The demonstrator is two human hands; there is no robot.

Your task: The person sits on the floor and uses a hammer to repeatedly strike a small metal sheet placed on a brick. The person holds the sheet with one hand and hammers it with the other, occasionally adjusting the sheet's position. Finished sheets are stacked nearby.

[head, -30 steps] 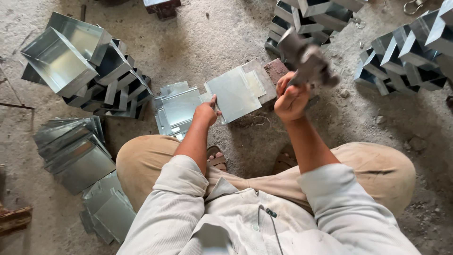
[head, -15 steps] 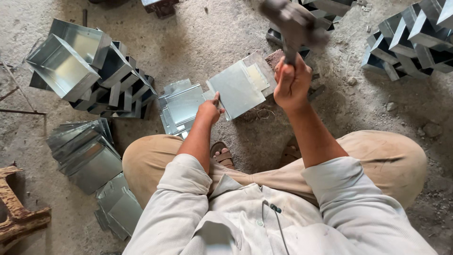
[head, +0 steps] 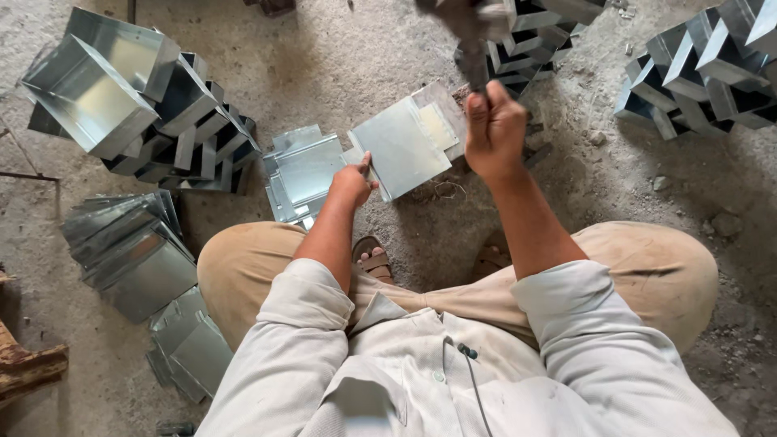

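My left hand (head: 353, 183) grips the near edge of a flat grey metal sheet (head: 401, 147) that lies on the concrete floor in front of me. Over the sheet's right end, my right hand (head: 494, 129) is raised and closed around the handle of a hammer (head: 468, 32). The hammer's head is blurred near the top edge of the head view. More flat sheets (head: 301, 170) are stacked just left of the held one.
Folded metal boxes are piled at upper left (head: 121, 97), top centre (head: 534, 36) and upper right (head: 704, 69). Bent sheet pieces (head: 133, 255) lie at the left beside my knee. A wooden piece (head: 28, 368) sits at the lower left edge.
The right hand has swung the hammer up and to the left, so its head is now near the top edge. My left hand stays on the sheet.
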